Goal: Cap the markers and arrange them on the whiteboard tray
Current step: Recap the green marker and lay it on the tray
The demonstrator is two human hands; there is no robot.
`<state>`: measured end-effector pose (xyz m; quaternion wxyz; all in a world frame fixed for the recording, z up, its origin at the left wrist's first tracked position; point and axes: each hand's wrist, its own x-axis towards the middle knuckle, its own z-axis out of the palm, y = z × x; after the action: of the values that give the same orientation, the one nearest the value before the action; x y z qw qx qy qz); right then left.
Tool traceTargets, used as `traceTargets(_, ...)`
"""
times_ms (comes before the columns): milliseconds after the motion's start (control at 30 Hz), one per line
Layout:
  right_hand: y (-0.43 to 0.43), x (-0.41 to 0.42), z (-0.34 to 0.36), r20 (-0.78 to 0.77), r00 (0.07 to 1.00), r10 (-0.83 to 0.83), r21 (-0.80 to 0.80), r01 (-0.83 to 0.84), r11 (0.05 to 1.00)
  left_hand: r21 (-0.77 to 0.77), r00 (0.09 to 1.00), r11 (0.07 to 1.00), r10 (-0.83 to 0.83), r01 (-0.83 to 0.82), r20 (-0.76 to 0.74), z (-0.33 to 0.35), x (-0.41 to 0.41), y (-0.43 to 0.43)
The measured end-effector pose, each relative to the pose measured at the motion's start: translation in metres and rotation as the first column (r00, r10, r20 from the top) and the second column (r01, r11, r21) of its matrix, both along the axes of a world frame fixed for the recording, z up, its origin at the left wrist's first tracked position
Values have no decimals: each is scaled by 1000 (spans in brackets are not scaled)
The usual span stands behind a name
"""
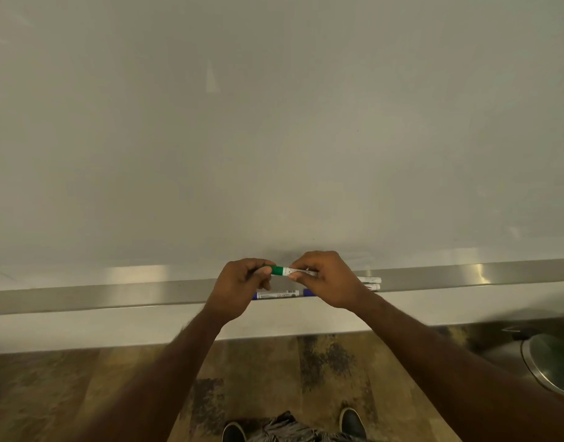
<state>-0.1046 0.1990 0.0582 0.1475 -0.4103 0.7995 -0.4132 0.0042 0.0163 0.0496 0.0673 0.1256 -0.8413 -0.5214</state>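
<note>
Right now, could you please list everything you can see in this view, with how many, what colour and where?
Whiteboard: one, white, filling the upper view.
Tray: one, silver metal, along the board's bottom edge.
Green marker: one, white barrel with green cap, held above the tray in both hands.
Blue marker: one, white and blue, lying on the tray below the hands.
Other markers: two white ends showing on the tray, right of the hands; colours hidden.
Floor: brown wood pattern, below.
Bin: one, metal, lower right.
Shoes: two, dark, bottom edge.
Left hand: grips the cap end.
Right hand: grips the barrel.
</note>
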Motion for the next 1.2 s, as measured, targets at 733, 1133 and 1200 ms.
traceTargets(733,-28,1,-79,-339,938,-68,320,183,930,-361,948,916,254,-173,190,-70,29,-12)
traceTargets(1133,-25,-6,-82,-319,948,10,377,117,919,-406,940,904,244,-131,239,-81,29,0)
traceTargets(1200,-13,-14,-78,-324,946,-1,362,125,924,-412,945,902,236,-128,225,-82,28,1)
